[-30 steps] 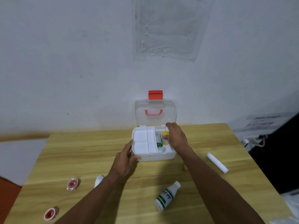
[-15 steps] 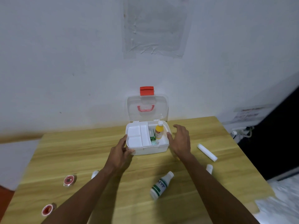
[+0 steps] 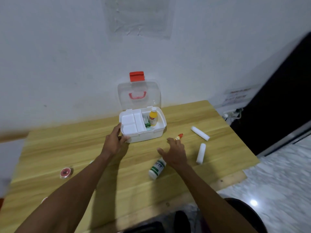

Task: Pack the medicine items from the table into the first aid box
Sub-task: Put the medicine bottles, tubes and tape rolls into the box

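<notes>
Head view: top of green-striped bottle [image 3: 157, 169] behind right hand [image 3: 175, 153].

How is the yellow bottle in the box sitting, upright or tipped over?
Upright: the yellow bottle stands in the right compartment of the first aid box, with its white cap on top.

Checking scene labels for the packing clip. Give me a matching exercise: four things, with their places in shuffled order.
1 yellow bottle
2 green-striped bottle
3 left hand
4 red roll

A lying on the table by the right hand
B holding the first aid box at its front-left corner
C upright inside the box
D near the table's left edge

Pairs: 1-C, 2-A, 3-B, 4-D
</notes>
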